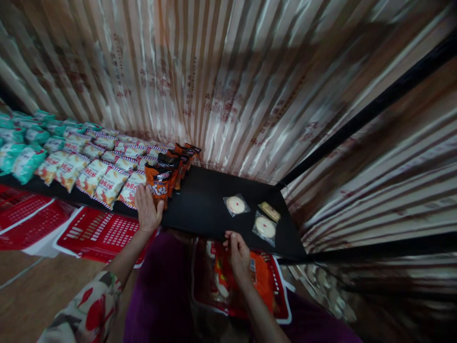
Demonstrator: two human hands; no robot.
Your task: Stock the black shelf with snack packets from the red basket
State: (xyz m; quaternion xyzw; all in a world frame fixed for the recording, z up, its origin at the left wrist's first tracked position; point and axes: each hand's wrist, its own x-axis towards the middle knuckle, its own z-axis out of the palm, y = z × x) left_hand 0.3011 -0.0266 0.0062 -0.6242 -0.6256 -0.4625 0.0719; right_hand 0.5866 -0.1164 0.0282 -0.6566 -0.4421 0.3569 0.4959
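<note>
My left hand (148,209) lies flat with the thumb spread, touching the front of an orange and black snack bag (159,186) at the end of a row. Beside it stand white snack bags (111,185) with striped edges, several rows deep. My right hand (238,255) hovers at the shelf's front edge, fingers curled in toward the thumb, with nothing visible in them. Ahead of it on the black shelf (205,193) lie two round white pastries in clear wrap, one nearer the middle (236,205) and one farther right (265,227). A small yellowish packet (269,211) lies beside the latter.
Below my right hand, a red basket (285,305) holds orange packages (262,281). More red baskets (100,233) stand under the shelf at left. Green bags (28,162) fill the far left. Behind hangs a pleated curtain (228,85); a black pole (357,119) slants up at right.
</note>
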